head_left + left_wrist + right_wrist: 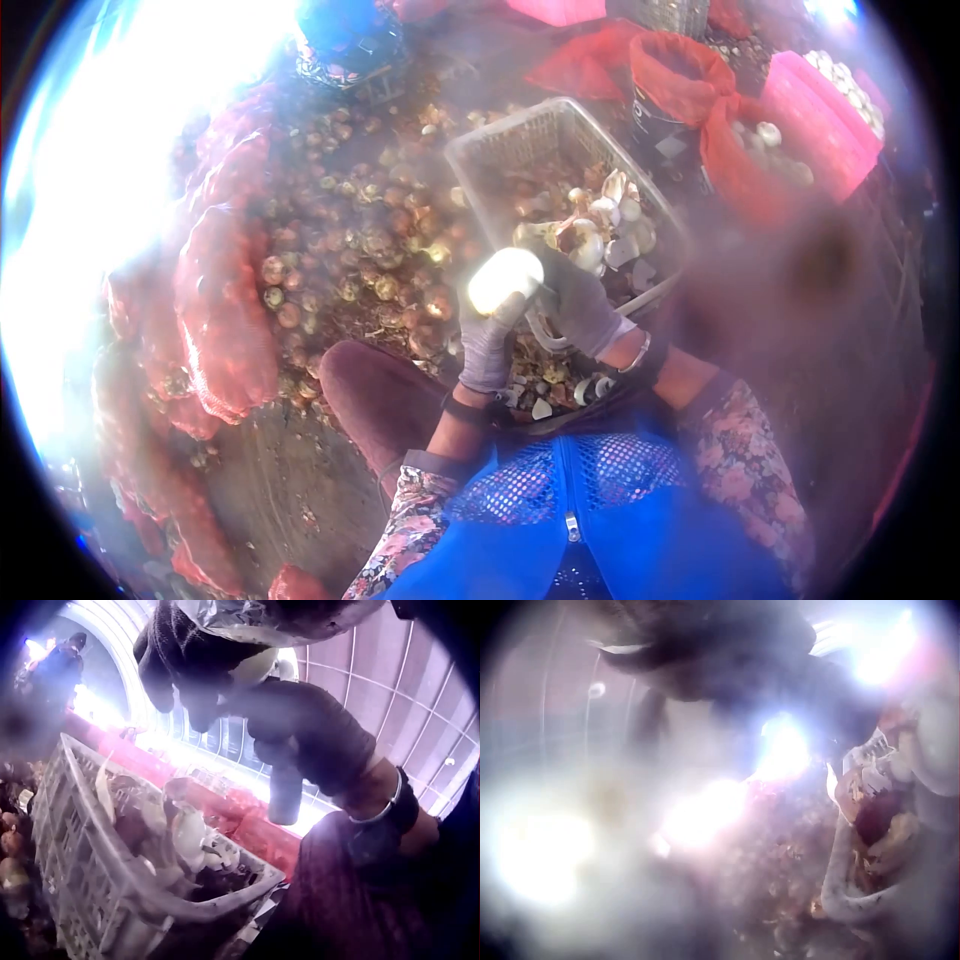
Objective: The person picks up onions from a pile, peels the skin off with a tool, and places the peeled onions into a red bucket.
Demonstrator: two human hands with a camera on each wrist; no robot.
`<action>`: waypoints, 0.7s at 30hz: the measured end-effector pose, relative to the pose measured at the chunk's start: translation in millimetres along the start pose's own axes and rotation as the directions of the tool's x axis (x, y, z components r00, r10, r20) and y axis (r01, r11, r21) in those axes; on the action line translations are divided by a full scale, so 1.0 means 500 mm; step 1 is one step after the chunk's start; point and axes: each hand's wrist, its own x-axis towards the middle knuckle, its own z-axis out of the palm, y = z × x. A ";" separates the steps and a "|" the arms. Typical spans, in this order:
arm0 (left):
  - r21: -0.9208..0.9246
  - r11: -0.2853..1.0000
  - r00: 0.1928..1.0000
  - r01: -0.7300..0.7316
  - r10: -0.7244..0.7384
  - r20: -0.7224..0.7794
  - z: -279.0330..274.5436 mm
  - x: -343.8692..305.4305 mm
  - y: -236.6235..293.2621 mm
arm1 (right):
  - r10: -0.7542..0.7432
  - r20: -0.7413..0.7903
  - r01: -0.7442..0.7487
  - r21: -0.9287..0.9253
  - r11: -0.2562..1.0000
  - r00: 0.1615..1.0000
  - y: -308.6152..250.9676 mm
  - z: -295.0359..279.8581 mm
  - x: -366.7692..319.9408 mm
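In the head view, a bright white peeled onion (506, 279) sits in my gloved left hand (488, 340), with the thumb over its near side. My gloved right hand (583, 308) is against the onion's right side, fingers curled in toward it and their tips hidden. In the left wrist view, the right hand (311, 735) bends toward the left hand (191, 664), with a pale part of the onion (255, 666) showing between them. Both hands are over the near edge of a pale plastic crate (640, 160) holding onion skins and layers (600, 225). The right wrist view is hazy with glare.
Unpeeled onions (370, 250) cover the ground left of the crate. Full red mesh sacks (225, 310) line the left side. At the back right stand an open red sack (680, 75) and a pink container (815, 120) with white bulbs. A bent knee (375, 400) is left of the hands.
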 end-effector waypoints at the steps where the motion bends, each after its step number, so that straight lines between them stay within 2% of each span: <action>1: -0.037 0.999 1.000 0.006 -0.005 0.015 -0.005 0.001 -0.003 | 0.011 0.006 -0.011 0.003 1.000 1.000 -0.003 0.000 0.000; 4: 0.022 0.992 0.990 0.128 -0.129 0.065 -0.014 0.003 0.015 | 0.063 0.050 -0.064 -0.001 0.998 0.997 -0.009 0.001 -0.005; 7: -0.014 0.991 0.990 0.133 -0.132 0.045 -0.023 0.001 0.009 | 0.115 0.110 -0.114 -0.011 0.993 0.987 -0.008 0.000 -0.003; 10: 0.045 0.997 0.997 0.064 -0.062 -0.036 -0.012 -0.008 0.016 | 0.139 0.129 -0.146 0.043 0.988 0.982 0.006 0.014 -0.008; 12: 0.217 0.976 0.995 -0.033 0.053 -0.089 -0.027 -0.002 -0.005 | 0.166 0.164 -0.183 0.096 0.978 0.972 0.024 0.027 -0.014; 15: 0.464 0.865 0.968 -0.193 0.245 -0.055 -0.046 0.010 -0.038 | -0.014 0.061 0.025 -0.181 0.983 0.998 0.072 0.067 -0.026; 16: 0.538 0.805 0.952 -0.249 0.307 -0.019 -0.046 0.012 -0.040 | 0.002 0.077 0.005 -0.088 0.996 0.997 0.075 0.066 -0.023; 18: 0.439 0.883 0.980 -0.168 0.199 -0.026 -0.050 0.005 -0.034 | 0.030 0.111 -0.041 0.095 0.995 0.993 0.083 0.061 -0.011; 19: 0.386 0.914 0.989 -0.124 0.145 -0.027 -0.043 0.003 -0.022 | -0.072 0.147 0.088 -0.100 0.991 0.986 0.095 0.053 -0.003; 21: 0.183 0.975 0.991 -0.125 0.113 0.077 -0.037 0.006 -0.002 | -0.243 0.270 0.345 -0.444 0.827 0.932 0.122 0.040 0.006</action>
